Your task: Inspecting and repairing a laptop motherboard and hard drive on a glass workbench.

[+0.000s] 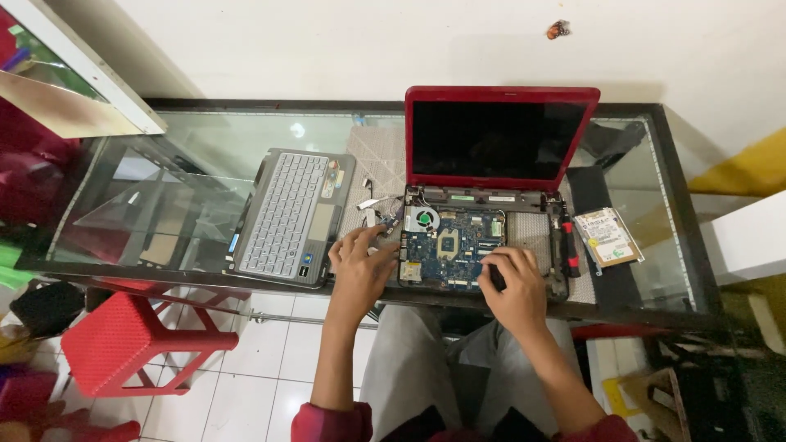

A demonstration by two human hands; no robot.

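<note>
item: opened red laptop point(499, 139) on a glass-topped table point(205, 155), screen dark and upright, its top cover off and the blue motherboard point(450, 245) with its round fan point(423, 218) laid bare.
left hand point(360, 266): fingers loosely curled, fingertips resting at the left edge of the laptop base, just beside the motherboard; holds nothing that can be made out.
right hand point(512, 286): closed around a small dark tool point(496, 278), which one cannot tell, at the lower right of the board.
removed parts: grey keyboard panel point(291, 217) lying to the left; hard drive point(606, 237) lying to the right, apart from the base.
containers: laptop base acts as an open tray, holding board, fan and cables; no box or dish for screws in view.
risk: tool tip may slip and scratch the board; loose screws could roll off the glass; the bracing hand may strain the thin cables.
surroundings: red plastic stool point(131, 340) at the left, below the table.
</note>
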